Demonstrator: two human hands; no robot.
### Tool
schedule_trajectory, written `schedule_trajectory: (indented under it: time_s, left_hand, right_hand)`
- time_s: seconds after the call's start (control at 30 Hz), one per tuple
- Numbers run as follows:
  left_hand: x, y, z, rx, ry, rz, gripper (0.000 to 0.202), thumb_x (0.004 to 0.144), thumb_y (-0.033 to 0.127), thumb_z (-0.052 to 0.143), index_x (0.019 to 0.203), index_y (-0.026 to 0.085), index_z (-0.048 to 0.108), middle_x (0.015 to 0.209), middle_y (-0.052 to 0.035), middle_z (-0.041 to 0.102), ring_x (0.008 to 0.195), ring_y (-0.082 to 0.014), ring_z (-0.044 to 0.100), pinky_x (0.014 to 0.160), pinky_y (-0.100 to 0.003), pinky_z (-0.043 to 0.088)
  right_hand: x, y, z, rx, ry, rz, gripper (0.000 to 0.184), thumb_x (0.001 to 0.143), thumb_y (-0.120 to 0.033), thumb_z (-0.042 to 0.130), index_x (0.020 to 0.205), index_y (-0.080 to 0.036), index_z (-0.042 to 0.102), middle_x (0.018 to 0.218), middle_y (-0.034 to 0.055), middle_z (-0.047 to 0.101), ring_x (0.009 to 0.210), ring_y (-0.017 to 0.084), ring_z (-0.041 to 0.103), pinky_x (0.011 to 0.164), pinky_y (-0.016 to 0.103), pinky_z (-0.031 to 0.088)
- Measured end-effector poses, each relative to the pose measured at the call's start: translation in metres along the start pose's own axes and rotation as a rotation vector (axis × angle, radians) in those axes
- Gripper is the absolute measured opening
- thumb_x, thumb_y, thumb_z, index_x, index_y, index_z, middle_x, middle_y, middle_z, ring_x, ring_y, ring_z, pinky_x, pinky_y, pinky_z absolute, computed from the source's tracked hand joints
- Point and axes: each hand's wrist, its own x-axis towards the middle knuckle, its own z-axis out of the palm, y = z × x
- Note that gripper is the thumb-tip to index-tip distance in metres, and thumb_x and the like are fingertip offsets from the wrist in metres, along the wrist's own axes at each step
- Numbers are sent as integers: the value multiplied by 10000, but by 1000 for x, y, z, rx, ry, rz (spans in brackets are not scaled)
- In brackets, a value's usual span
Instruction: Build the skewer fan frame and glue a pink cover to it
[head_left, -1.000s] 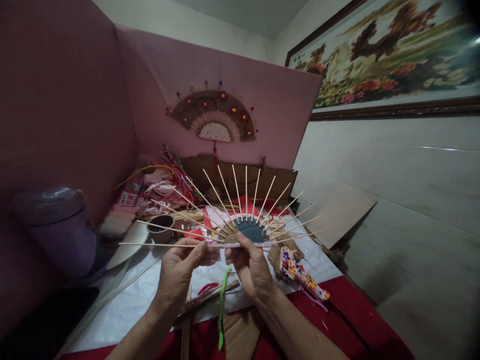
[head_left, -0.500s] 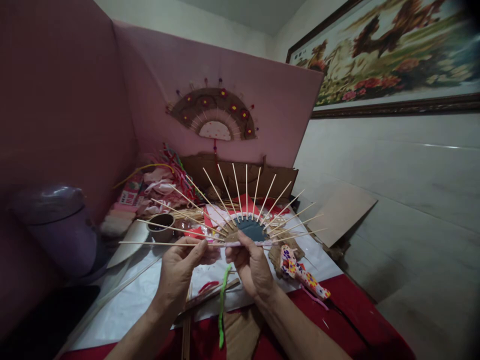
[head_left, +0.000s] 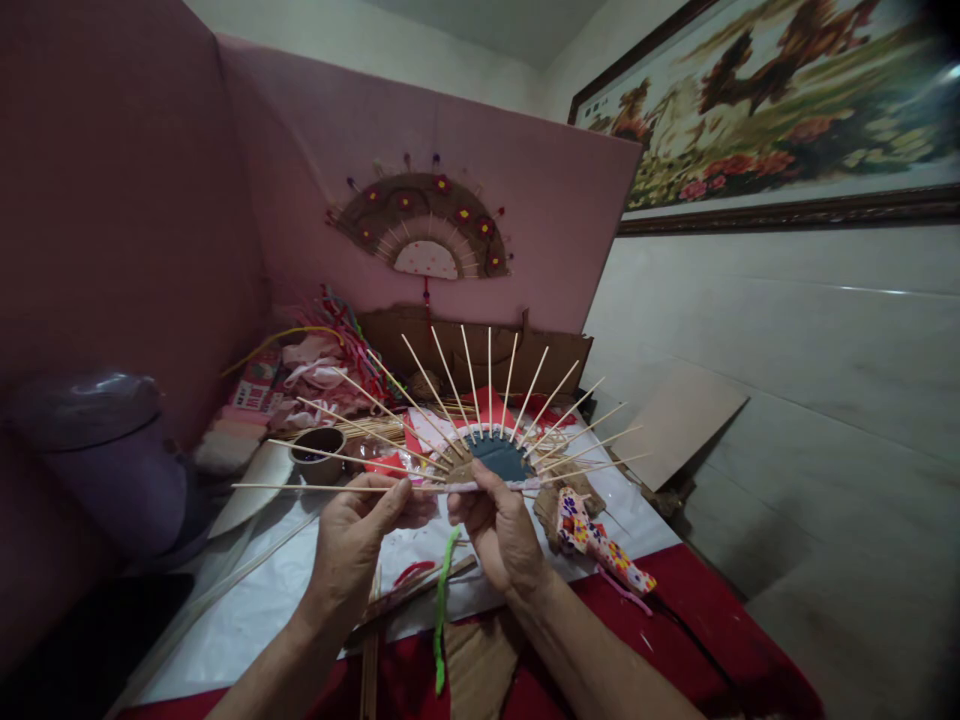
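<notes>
I hold up a half-made fan [head_left: 491,455]: a dark half-disc hub with several thin wooden skewers spreading out from it. My left hand [head_left: 360,540] pinches the lowest left skewer near the hub, fingers closed on it. My right hand [head_left: 499,535] grips the hub's lower edge from below, thumb on the front. A green pipe cleaner [head_left: 444,610] hangs down between my wrists.
A finished brown fan [head_left: 424,225] hangs on the pink partition. The table holds a small brown bowl [head_left: 318,450], a patterned glue gun [head_left: 600,545], ribbons [head_left: 330,355], cardboard pieces [head_left: 675,425], white paper [head_left: 270,590] and a purple lidded pot [head_left: 105,450]. A framed picture [head_left: 780,100] hangs on the right wall.
The view has drifted slightly; both hands keep the same grip on the fan, which stays in place.
</notes>
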Motion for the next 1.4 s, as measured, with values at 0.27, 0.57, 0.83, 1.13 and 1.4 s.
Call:
schedule_trajectory:
  time_s: [0.27, 0.57, 0.83, 1.13, 1.4]
  left_hand:
    - [0, 0, 0, -3, 7, -9, 170, 682, 275, 680, 705, 122, 609, 633, -43, 677, 573, -168, 644, 573, -280, 519]
    - [0, 0, 0, -19, 7, -15, 168, 688, 274, 675, 707, 126, 599, 626, -30, 674, 573, -162, 641, 575, -280, 518]
    - [-1, 2, 2, -12, 14, -14, 173, 678, 279, 679, 694, 131, 591, 616, -29, 672, 568, -164, 639, 571, -278, 511]
    - [-2, 3, 2, -6, 18, -16, 178, 669, 281, 684, 686, 132, 590, 625, -35, 680, 571, -168, 643, 570, -279, 514]
    - [-2, 3, 2, -9, 10, -19, 180, 674, 284, 682, 699, 129, 594, 624, -44, 682, 575, -172, 645, 575, -281, 513]
  right_hand:
    - [-1, -1, 1, 3, 5, -4, 186, 733, -269, 626, 601, -142, 599, 496, 5, 622, 445, 110, 557, 446, 205, 440]
    - [-1, 0, 1, -4, -9, -1, 226, 765, -269, 588, 586, -135, 619, 491, 18, 630, 452, 106, 558, 460, 200, 438]
    - [-1, 0, -1, -11, -11, 7, 235, 773, -284, 583, 595, -133, 614, 505, 22, 631, 456, 107, 558, 464, 202, 437]
    - [-1, 1, -1, -9, 4, -11, 206, 761, -276, 599, 604, -142, 597, 506, 11, 629, 448, 107, 558, 461, 200, 441]
    - [0, 1, 0, 2, 2, -14, 199, 767, -264, 592, 607, -145, 595, 504, 5, 627, 447, 103, 557, 454, 196, 440]
